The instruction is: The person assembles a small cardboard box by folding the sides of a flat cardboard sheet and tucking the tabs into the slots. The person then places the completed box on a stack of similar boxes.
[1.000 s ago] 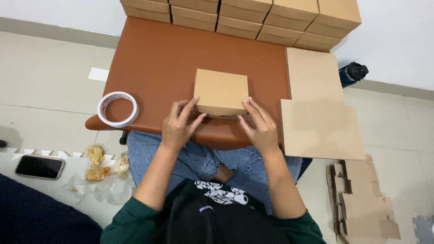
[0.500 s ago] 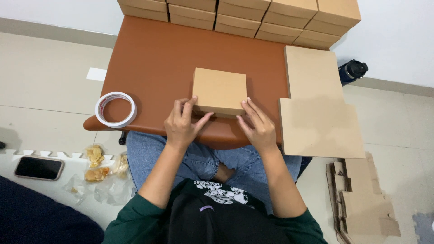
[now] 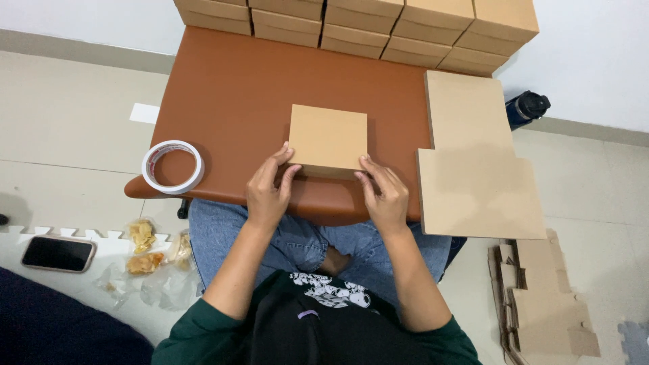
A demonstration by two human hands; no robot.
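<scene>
Fingers (image 3: 287,157) of the left hand (image 3: 267,192) are spread and pressed against the near left corner of a small closed cardboard box (image 3: 328,138); the thumb lies along the box's near edge. Right hand (image 3: 383,196) mirrors this, fingertips touching the near right corner, fingers slightly apart. Neither hand wraps around the box; both press on its near side.

Box sits flat on the brown table (image 3: 230,94), near the middle and close to the near edge. Top face is nearly square, with the slightly longer axis running left-right; sides are square to the table edges.

Tape roll (image 3: 173,167) lies flat at the near left corner of the table, well apart from the left hand. Flat cardboard blanks (image 3: 473,162) are stacked on the right, overhanging the table edge. Row of finished boxes (image 3: 358,23) lines the far edge. Phone (image 3: 58,253) lies on the floor at near left.
</scene>
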